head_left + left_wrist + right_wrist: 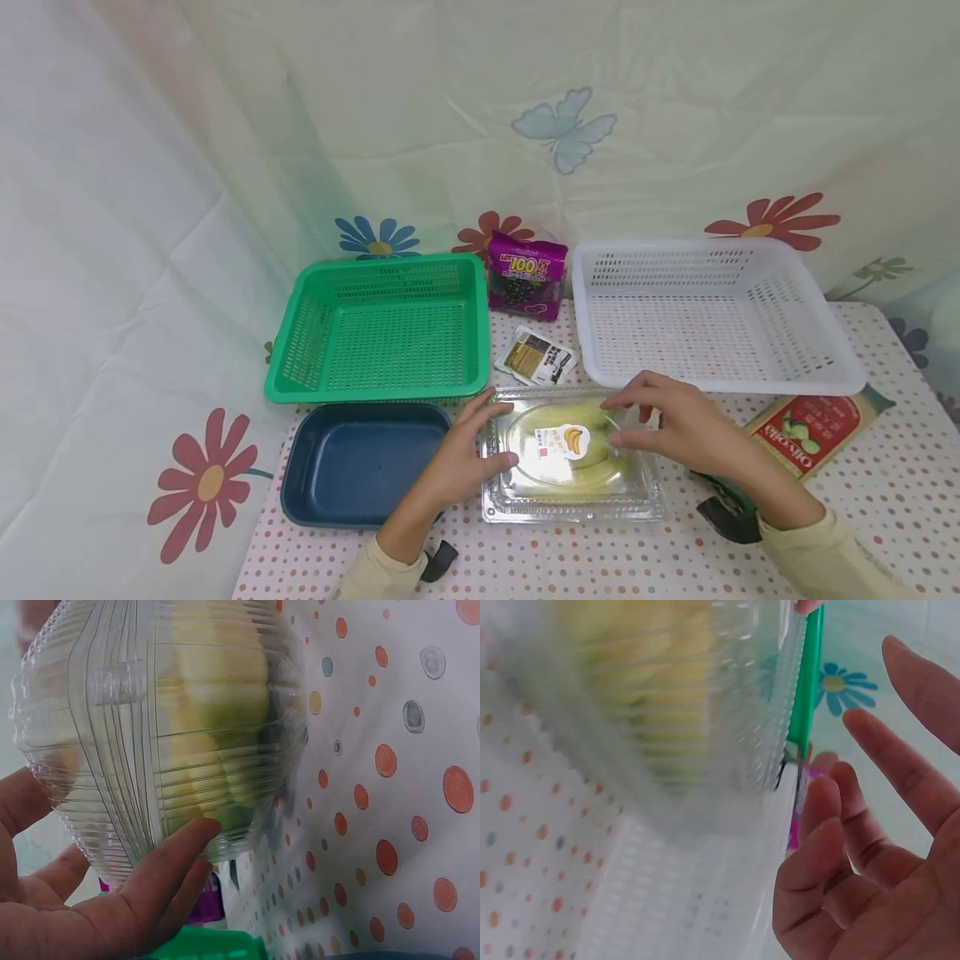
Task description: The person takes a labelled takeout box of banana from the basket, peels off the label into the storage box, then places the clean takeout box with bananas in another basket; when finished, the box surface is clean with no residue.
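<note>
A clear plastic clamshell box (525, 510) with yellow-green bananas (558, 414) inside lies on the table, its lid down. On the lid is a white sticker (551, 442) with a banana picture. My left hand (457, 458) rests against the box's left side with spread fingers; the left wrist view shows its fingers (169, 862) touching the ribbed wall. Over the box's right part hangs my right hand (686, 421), fingers loosely bent. In the right wrist view, the fingers of this hand (885, 877) stand apart from the box, holding nothing.
Behind stand a green basket (375, 394) and a white basket (720, 386). Between them are a purple candy bag (527, 275) and a flat food packet (536, 357). A dark blue tub (367, 462) sits left; a red Olivoila packet (810, 429) lies by the right forearm.
</note>
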{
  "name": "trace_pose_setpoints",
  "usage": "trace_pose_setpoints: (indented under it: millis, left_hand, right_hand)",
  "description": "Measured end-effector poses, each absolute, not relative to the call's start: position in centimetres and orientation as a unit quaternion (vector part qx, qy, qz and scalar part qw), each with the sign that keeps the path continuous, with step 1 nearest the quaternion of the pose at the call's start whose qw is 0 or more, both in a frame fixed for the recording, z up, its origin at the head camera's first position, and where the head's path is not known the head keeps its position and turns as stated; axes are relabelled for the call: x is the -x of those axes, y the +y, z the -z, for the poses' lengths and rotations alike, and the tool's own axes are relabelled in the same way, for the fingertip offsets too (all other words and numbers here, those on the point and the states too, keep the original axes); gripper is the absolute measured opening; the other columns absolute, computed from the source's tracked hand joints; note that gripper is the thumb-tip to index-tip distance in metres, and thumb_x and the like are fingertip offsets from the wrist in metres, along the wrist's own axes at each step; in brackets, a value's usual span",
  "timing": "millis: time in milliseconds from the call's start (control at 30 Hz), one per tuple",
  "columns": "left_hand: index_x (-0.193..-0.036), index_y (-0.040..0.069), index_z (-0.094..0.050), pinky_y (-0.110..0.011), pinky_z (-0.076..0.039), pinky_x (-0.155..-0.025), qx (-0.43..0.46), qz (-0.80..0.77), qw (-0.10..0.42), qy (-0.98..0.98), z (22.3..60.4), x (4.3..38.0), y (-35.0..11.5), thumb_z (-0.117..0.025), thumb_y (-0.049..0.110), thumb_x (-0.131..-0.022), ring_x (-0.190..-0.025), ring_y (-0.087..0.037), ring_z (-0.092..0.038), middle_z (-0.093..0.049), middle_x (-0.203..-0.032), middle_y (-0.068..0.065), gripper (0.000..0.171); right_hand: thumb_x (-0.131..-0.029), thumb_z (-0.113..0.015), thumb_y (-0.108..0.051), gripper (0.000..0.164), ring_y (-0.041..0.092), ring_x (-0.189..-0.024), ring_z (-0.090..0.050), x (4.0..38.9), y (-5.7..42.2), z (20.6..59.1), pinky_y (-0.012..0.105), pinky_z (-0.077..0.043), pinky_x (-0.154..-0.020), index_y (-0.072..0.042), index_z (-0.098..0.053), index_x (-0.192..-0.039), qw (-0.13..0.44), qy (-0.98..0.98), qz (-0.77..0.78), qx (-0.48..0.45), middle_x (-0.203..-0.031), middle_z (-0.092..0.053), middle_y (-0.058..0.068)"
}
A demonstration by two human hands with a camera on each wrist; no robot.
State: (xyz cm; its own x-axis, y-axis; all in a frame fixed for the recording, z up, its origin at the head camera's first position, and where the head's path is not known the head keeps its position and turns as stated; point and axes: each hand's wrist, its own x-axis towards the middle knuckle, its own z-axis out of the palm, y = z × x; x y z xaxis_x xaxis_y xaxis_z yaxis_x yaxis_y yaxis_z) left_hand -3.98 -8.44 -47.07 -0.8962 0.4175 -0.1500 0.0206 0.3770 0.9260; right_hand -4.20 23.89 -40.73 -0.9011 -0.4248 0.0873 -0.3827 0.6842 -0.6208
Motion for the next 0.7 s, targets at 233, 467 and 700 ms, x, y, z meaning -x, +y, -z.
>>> trace_pose_setpoints:
  millis: [233,467,700]
  left_hand:
    - [-0.147,0.022,-0.054,-0.070,-0.028,-0.117,-0.135,-0.540,0.183,0.811,46.9,3.9,-8.5,-0.079,0.017,-0.087,-0.154,-0.040,-0.024,-0.022,-0.170,0.002,0.065]
    - [-0.148,0.021,-0.053,-0.069,-0.029,-0.116,-0.132,-0.534,0.188,0.814,46.8,4.0,-8.5,-0.079,0.018,-0.088,-0.154,-0.038,-0.025,-0.021,-0.170,0.001,0.065]
    - [-0.148,0.026,-0.053,-0.069,-0.031,-0.116,-0.137,-0.533,0.189,0.813,47.0,4.1,-8.5,-0.078,0.018,-0.089,-0.154,-0.037,-0.026,-0.021,-0.171,-0.003,0.065]
  right_hand:
    - [-0.084,-0.084,-0.034,0.028,-0.001,-0.076,-0.057,6.9,20.9,40.0,0.021,-0.050,-0.064,-0.018,-0.079,-0.106,0.099,0.898,0.323,0.280,-0.094,-0.071,-0.007]
    - [-0.081,-0.086,-0.022,0.024,-0.001,-0.072,-0.058,9.0,18.2,40.4,0.022,-0.050,-0.067,-0.015,-0.079,-0.103,0.152,0.881,0.298,0.335,-0.091,-0.070,-0.004]
    - [-0.077,-0.087,-0.013,0.024,-0.002,-0.070,-0.055,10.1,16.4,41.0,0.020,-0.050,-0.065,-0.015,-0.081,-0.101,0.182,0.872,0.286,0.353,-0.088,-0.069,-0.004]
